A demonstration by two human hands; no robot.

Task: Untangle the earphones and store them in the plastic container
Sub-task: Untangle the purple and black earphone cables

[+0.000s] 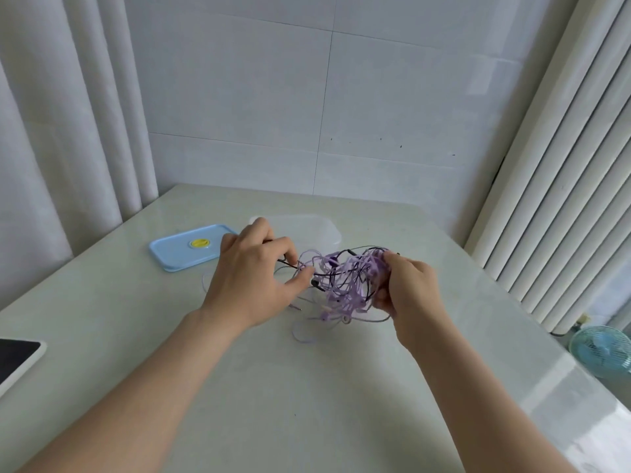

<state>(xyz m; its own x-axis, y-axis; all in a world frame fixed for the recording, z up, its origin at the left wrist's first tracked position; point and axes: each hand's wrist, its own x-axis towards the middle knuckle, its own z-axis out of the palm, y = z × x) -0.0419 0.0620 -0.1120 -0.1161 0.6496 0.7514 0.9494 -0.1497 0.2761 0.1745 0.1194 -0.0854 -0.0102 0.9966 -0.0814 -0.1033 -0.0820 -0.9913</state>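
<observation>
Closest to you, at eight o'clock, a white-edged device with a dark screen [17, 356] sits on the corner of the pale, glossy tabletop [307, 397]. Down at four o'clock, off the tabletop's edge, there's a small blue fan [604, 349].

Your two forearms reach in, and the hands work a little apart. Your left hand [252, 274] pinches a thin dark cable between thumb and fingertips. Your right hand [406, 288] has its fingers curled round the three o'clock side of the earphones [341, 285]. They're a knotted bundle of lilac and black cords strung between your hands at the tabletop's middle, with loose lilac loops trailing onto the surface at six o'clock.

Further out, at ten o'clock from your left hand, the light blue lid [177, 254] lies flat, with a yellow disc [200, 243] in its centre. Any marking on that disc is too blurred to read. Just beside the lid, at twelve o'clock behind the bundle, stands the clear plastic container [324, 230], open on top.

Beyond it is a grey-white tiled wall [307, 97]. White pleated curtains [68, 131] hang at nine o'clock, and more white vertical folds are at three o'clock.
</observation>
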